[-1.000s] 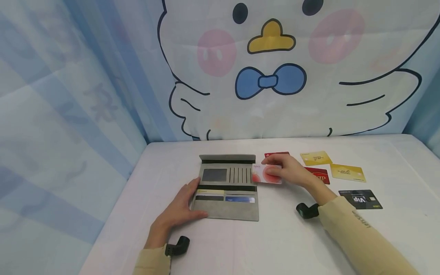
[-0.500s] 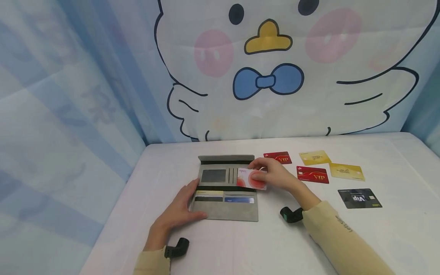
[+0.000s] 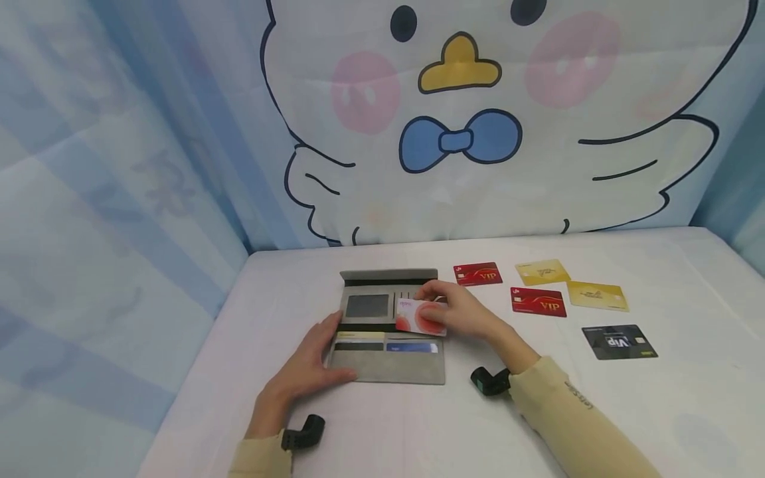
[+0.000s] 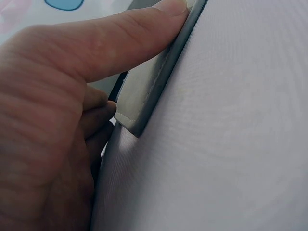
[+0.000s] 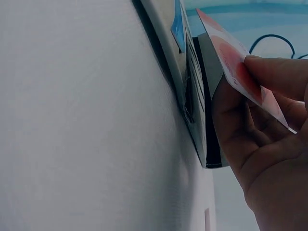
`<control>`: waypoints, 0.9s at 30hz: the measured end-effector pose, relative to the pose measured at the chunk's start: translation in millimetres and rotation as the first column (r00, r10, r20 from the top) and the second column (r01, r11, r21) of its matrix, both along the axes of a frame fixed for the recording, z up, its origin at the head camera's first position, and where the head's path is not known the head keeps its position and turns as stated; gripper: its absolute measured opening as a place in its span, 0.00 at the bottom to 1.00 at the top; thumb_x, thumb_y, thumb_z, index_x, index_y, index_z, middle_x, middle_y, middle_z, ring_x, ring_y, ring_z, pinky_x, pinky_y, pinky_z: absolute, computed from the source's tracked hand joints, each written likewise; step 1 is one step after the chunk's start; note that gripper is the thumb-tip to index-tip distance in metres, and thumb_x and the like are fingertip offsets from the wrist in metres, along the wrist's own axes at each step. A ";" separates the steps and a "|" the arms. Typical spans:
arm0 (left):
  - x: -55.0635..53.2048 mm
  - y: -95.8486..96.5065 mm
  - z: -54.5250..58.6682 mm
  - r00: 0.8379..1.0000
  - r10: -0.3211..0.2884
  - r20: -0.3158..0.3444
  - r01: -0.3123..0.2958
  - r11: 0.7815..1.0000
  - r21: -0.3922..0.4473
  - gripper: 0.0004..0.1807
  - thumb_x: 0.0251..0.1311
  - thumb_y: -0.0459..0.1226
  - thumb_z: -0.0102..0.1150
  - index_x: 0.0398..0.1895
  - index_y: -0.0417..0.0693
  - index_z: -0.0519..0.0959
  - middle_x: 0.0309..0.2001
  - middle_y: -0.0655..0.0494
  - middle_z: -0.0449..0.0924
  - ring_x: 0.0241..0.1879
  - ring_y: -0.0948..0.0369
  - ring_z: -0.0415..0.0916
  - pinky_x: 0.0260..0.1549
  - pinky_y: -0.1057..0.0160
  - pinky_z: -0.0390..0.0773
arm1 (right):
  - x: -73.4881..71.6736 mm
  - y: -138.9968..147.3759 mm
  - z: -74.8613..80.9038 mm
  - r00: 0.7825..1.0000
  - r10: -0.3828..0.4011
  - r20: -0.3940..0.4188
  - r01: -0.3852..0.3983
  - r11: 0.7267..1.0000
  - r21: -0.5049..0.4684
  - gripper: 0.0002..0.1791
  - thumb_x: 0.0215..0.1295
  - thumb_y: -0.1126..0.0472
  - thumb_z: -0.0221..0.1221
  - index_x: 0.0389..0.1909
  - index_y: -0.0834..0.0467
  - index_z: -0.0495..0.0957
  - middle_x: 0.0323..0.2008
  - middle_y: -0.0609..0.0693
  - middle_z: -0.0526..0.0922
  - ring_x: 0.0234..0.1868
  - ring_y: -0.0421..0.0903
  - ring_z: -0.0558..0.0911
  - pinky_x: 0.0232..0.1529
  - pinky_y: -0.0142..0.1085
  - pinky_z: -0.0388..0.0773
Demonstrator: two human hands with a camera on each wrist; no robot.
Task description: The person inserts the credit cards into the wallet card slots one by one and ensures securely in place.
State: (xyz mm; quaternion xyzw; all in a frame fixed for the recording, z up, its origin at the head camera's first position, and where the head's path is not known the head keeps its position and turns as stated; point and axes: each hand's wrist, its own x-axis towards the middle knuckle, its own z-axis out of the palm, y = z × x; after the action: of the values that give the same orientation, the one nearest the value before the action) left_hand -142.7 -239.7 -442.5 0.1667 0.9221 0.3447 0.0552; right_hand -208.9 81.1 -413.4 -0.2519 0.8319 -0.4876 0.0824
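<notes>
A grey card wallet lies unfolded on the table, with a dark window pocket and card slots in its upper panel. Along its left edge rests my left hand, the thumb touching the near edge in the left wrist view. My right hand pinches a white card with red circles between thumb and fingers. This card overlaps the upper panel's slots in the head view; the right wrist view shows it tilted and raised above the wallet. A yellow-topped card and a blue card sit in the lower pockets.
Right of the wallet lie two red VIP cards, two gold cards and a black VIP card. A cartoon-printed curtain hangs behind the white table.
My right hand has moved left with the white-and-red card, from the wallet's right edge to over its upper slots. The left hand has stayed at the wallet's left edge.
</notes>
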 end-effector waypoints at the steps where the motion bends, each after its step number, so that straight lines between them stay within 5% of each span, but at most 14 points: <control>1: 0.0 -0.5 -0.1 1.000 -0.002 0.000 0.002 1.000 0.000 0.61 0.49 0.52 0.77 0.80 0.39 0.51 0.78 0.43 0.52 0.77 0.43 0.46 0.74 0.42 0.45 | 0.0 -1.2 -0.5 1.000 0.008 -0.003 -0.008 1.000 -0.002 0.12 0.68 0.64 0.63 0.51 0.59 0.80 0.46 0.51 0.80 0.50 0.52 0.77 0.58 0.48 0.78; 27: -0.5 -1.3 0.6 1.000 -0.001 0.026 0.001 1.000 -0.004 0.62 0.49 0.52 0.77 0.81 0.42 0.50 0.79 0.43 0.50 0.77 0.43 0.45 0.74 0.41 0.45 | 2.0 -10.9 -6.8 0.998 0.054 -0.038 -0.053 0.998 0.025 0.11 0.69 0.64 0.64 0.50 0.59 0.79 0.44 0.50 0.81 0.50 0.51 0.78 0.62 0.54 0.74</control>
State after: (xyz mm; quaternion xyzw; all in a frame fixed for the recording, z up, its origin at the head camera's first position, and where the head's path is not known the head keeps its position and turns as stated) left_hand -143.1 -240.9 -441.9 0.1626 0.9220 0.3450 0.0677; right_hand -206.9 70.2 -420.2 -0.2823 0.8321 -0.4702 0.0822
